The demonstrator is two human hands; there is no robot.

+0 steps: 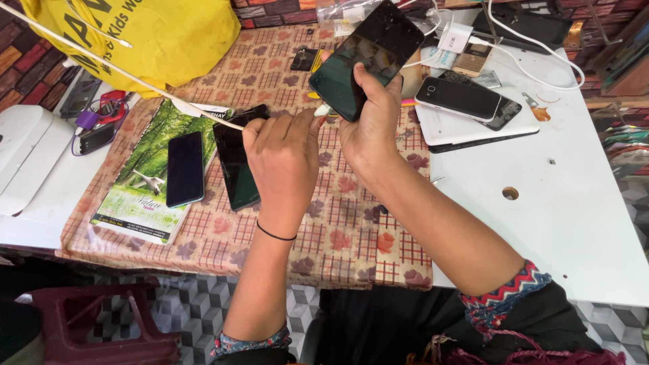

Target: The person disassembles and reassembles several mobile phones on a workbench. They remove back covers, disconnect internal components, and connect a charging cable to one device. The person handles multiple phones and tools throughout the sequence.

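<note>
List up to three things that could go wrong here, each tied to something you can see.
The right hand grips the raised dark phone only at its lower end; it might slip and fall. The left hand holds a thin white cable crossing the bench, which could snag. Two phones stacked on a white tablet could slide.

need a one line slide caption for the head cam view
Seated at a patterned cloth, the right hand holds up a dark phone while the left hand works at its lower edge.
</note>
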